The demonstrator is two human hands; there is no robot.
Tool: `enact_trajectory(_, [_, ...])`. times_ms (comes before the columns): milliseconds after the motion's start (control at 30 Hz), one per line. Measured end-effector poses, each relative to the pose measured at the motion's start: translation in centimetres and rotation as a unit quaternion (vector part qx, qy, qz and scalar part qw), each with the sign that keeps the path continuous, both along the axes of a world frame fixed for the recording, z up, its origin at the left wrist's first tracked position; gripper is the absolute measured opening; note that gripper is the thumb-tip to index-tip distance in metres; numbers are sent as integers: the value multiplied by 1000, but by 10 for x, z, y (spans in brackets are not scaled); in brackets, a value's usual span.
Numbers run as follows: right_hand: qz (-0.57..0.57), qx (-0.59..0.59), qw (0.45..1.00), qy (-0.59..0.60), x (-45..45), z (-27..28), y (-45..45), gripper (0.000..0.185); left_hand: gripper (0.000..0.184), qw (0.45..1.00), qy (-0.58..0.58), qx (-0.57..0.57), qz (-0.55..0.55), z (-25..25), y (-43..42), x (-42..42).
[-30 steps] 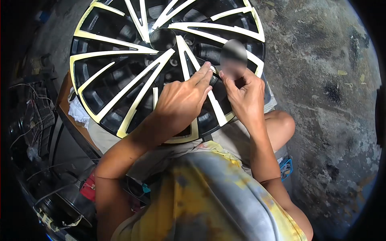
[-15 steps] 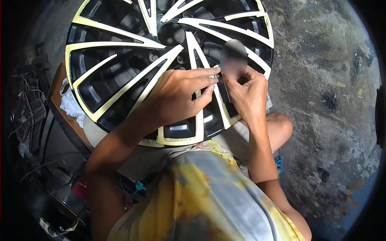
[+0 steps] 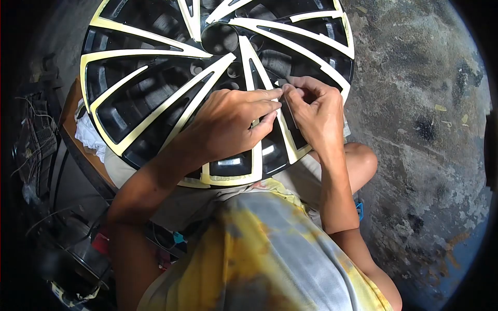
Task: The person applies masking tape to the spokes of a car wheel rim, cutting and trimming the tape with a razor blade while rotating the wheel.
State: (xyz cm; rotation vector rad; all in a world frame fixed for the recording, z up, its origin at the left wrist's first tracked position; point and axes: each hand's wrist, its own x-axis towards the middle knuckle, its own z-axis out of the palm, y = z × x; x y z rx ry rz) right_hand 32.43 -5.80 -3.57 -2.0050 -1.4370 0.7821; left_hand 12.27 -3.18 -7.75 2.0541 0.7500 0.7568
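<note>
A black alloy wheel rim (image 3: 114, 122) lies across my lap, its spokes and outer edge lined with pale yellow masking tape (image 3: 174, 111). My left hand (image 3: 236, 116) rests over a lower spoke, fingers stretched to the right and fingertips on the tape there. Just right of those fingertips, my right hand (image 3: 316, 106) is closed in a pinch above the rim. A small pale tip (image 3: 280, 83) shows by its fingers; whether it is tape or a tool I cannot tell. The round centre hole (image 3: 219, 39) lies above both hands.
White cloth (image 3: 91, 135) bunches beside the rim on a brown wooden edge (image 3: 70, 116). Dark clutter with cables (image 3: 39, 137) stands at the left. Worn concrete floor (image 3: 415, 119) spreads to the right. My bent knee (image 3: 360, 163) is beside my right forearm.
My right hand's fingers have shifted slightly, and the small pale tip now shows beside them. The rim sits a little further left in view. My left hand keeps its place.
</note>
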Motion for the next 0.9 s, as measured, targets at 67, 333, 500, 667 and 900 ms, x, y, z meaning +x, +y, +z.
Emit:
enact_trajectory(67, [9,5,1000,-5,1,-1,1,27,23,1000,-10,15,6,-3,0,0])
enact_trajectory(333, [-25,20,999,14,-1,0,-5,25,24,999,12,-41,-18,10,0,0])
enact_trajectory(500, [-13,35,999,10,0,-3,-4,25,23,1000,0,-17,-8,3,0,0])
enact_trajectory(667, [-15,34,999,4,-2,-1,-4,24,22,1000,-4,-15,-10,3,0,1])
enact_trajectory(900, [-3,31,1000,-2,-1,-1,-3,24,22,1000,14,-20,-13,6,0,0])
